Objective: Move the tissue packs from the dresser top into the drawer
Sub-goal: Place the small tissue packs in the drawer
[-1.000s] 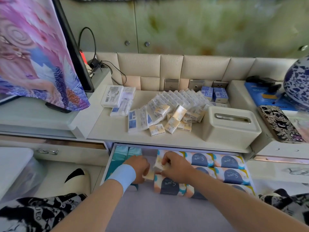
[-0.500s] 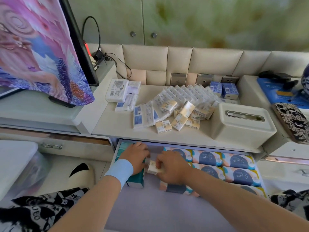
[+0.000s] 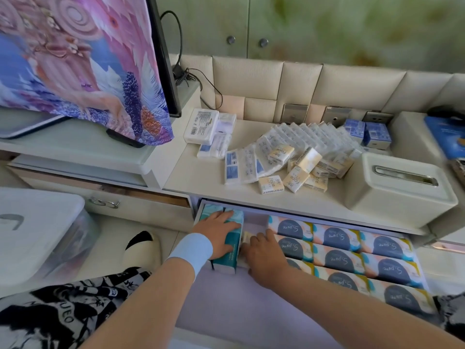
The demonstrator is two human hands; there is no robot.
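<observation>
Many small tissue packs (image 3: 297,157), white-blue and cream-yellow, lie in a loose heap on the dresser top (image 3: 201,180). Below it the drawer (image 3: 226,306) stands pulled out, with a lilac floor. My left hand (image 3: 219,230) rests flat on teal tissue packs (image 3: 230,255) at the drawer's left side, fingers spread. My right hand (image 3: 264,255) sits just right of them, pressing a small cream tissue pack (image 3: 246,238) into the gap beside the teal ones. Most of that pack is hidden by my fingers. Large colourful "S.pure" packs (image 3: 352,250) fill the drawer's right half.
A white tissue box (image 3: 400,190) stands on the dresser at right. Small blue boxes (image 3: 372,132) sit at the back. A draped screen (image 3: 75,59) rises at left, cables behind it. A lidded plastic bin (image 3: 37,227) is at lower left.
Both hands moved left in the drawer. The left hand went from the cream pack onto the teal packs. The right hand carried the cream pack into the gap beside them.
</observation>
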